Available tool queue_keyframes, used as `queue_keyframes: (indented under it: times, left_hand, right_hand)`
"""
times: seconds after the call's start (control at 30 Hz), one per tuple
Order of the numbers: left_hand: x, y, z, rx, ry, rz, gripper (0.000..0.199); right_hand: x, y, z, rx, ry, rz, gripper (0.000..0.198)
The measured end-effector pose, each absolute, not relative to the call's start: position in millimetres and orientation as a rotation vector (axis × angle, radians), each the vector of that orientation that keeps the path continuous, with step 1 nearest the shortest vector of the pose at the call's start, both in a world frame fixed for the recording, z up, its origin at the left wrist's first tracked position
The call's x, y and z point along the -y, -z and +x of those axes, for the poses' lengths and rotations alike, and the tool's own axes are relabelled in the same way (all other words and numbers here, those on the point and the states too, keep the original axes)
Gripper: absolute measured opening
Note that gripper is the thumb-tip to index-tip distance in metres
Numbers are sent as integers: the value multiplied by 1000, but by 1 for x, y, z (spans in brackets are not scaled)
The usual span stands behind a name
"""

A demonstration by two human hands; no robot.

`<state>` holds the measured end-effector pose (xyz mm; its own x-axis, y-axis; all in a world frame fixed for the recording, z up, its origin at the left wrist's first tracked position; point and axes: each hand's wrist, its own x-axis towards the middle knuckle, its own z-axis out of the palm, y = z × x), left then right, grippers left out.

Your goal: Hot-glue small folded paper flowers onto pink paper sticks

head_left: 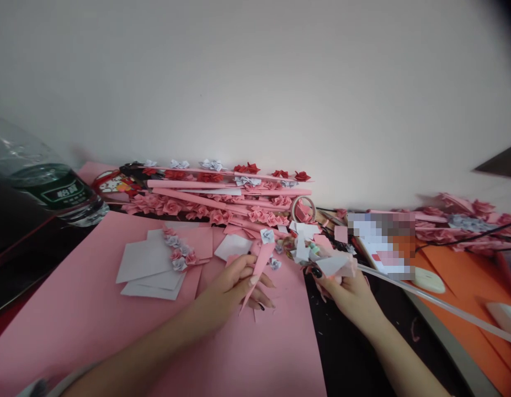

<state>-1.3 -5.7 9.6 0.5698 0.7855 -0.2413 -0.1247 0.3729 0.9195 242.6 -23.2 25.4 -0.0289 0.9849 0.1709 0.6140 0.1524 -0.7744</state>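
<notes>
We see two bare hands at work above a dark surface (346,353), much of its left and middle covered by a large pink sheet (272,358). Our left hand (241,281) pinches a narrow, tapering pink paper strip (261,262) between thumb and fingers; the strip is held tilted over the sheet, near its right edge, its upper end leaning toward the back edge of the surface. A small white paper rose (267,236) shows at that upper end; we cannot tell whether it is attached. Our right hand (350,289), just beyond the sheet's right edge, is closed around a bundle of white and pale pink paper pieces (338,266), whose core we cannot make out. From it a translucent rod (437,302) slants toward the near right corner. Left of the left hand, we note white paper squares (143,262) and a curved row of small pink and white roses (180,251). Along the back edge lie pink stems with red, white and pink paper roses (214,215), with a tape roll (304,199) at their right end. A clear bottle (59,190) leans at the back left corner; orange sheets (454,286) lie to the right.
</notes>
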Motion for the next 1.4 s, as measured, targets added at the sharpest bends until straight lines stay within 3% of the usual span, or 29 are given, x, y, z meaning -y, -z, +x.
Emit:
queue_keyframes:
  times: [1.4]
  left_hand:
    - [7, -12, -2, -790, -649, 1021, 25]
  right_hand:
    - [25, -30, 243, 1837, -533, -1640, 24]
